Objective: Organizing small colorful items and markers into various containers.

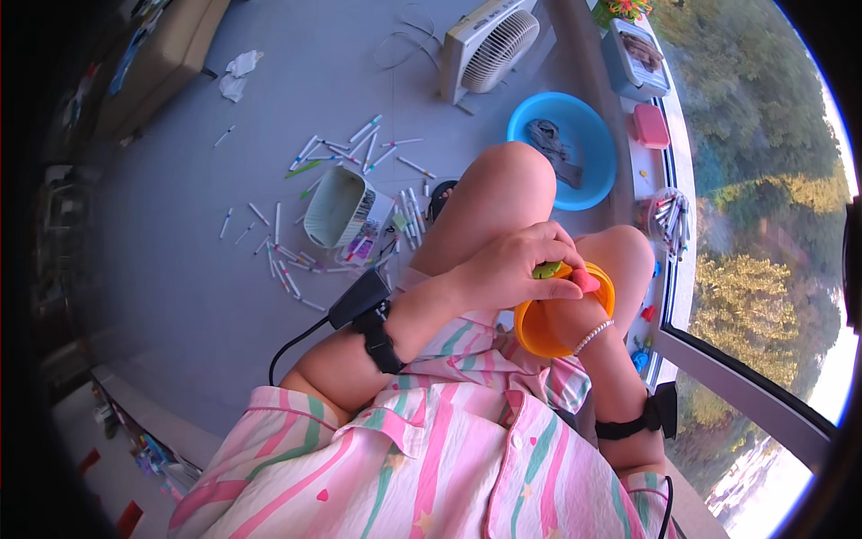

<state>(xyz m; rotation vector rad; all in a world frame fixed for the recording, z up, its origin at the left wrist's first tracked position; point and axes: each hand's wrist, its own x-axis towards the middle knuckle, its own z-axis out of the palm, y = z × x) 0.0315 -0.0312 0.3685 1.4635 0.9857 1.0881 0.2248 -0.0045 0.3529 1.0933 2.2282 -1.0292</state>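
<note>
My left hand (518, 263) reaches over a yellow plastic tub (535, 330) above my lap. Its thumb and fingers close on a small red piece (584, 280), whose kind I cannot tell. Under the same fingers shows a green piece (547, 270), at the tub's rim. My right hand (572, 315), below a beaded bracelet (594, 337) on the wrist, lies across the tub's opening. Its fingers are hidden by the left hand and the tub, so its grip is unclear.
Many felt-tip pens (286, 279) lie scattered on the floor around a pale green plastic basket (337, 209). Beyond my knees stand a blue basin (596, 182) with a grey cloth and a box fan (488, 54). A clear tub of pens (670, 219) stands on the windowsill.
</note>
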